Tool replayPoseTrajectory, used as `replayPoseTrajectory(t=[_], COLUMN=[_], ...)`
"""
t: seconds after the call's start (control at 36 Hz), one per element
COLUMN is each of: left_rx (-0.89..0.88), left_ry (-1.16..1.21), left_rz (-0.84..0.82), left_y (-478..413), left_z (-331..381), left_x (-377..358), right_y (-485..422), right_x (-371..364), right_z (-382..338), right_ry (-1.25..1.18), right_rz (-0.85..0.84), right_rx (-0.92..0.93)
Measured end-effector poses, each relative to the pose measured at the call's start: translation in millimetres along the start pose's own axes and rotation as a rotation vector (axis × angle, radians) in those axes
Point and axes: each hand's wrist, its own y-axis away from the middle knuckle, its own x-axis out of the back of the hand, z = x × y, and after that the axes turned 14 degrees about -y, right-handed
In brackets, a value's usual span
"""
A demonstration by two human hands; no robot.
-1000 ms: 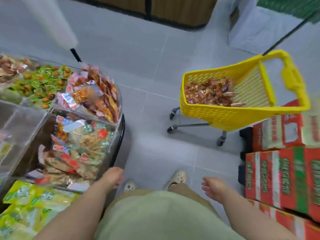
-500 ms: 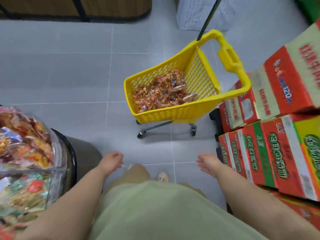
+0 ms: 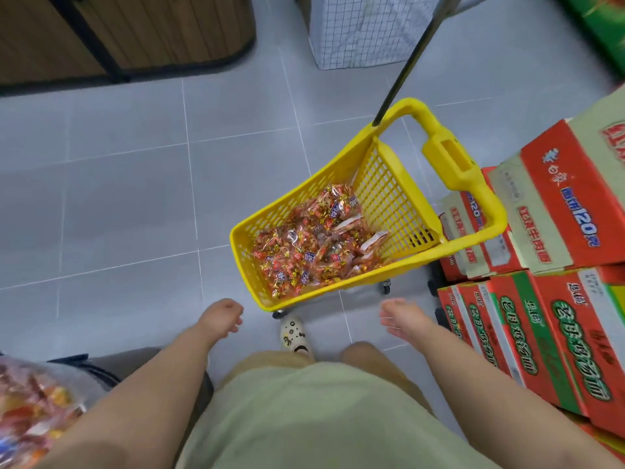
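In the aisle: cart (image 3: 245,243) just ahead, nothing held

On the floor before me the cart carries the snack packets (image 3: 314,247), its handle end just beside the boxes (image 3: 541,333). My left hand (image 3: 221,316) and right hand (image 3: 402,318) hang loosely curled, both empty. My shoe (image 3: 295,335) is near its front wheel, and a nudge could roll it into the boxes

Perforated glossy yellow plastic cart (image 3: 399,198), shiny crinkled foil snack packets (image 3: 314,242), matt grey floor tiles (image 3: 128,204), printed cardboard boxes (image 3: 558,211).
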Motion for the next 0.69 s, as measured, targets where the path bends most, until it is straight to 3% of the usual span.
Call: replayPoseTrajectory(t=[0.14, 0.28, 0.36, 0.53, 0.69], left_rx=[0.009, 0.099, 0.166, 0.242, 0.345], left_ry=[0.027, 0.115, 0.08, 0.192, 0.173], left_rz=[0.039, 0.083, 0.068, 0.043, 0.058], left_y=[-26, -57, -73, -98, -127], left_z=[31, 49, 55, 64, 56], left_x=[31, 35, 30, 3, -24], right_y=[-5, -32, -61, -116, -159], right_x=[-39, -73, -89, -110, -115], right_z=[-69, -114, -126, -122, -100], right_ry=[-0.01, 0.224, 0.405, 0.795, 1.289], right_rz=[-0.038, -0.107, -0.115, -0.182, -0.224], right_rx=[0.122, 0.223, 0.264, 0.178, 0.278])
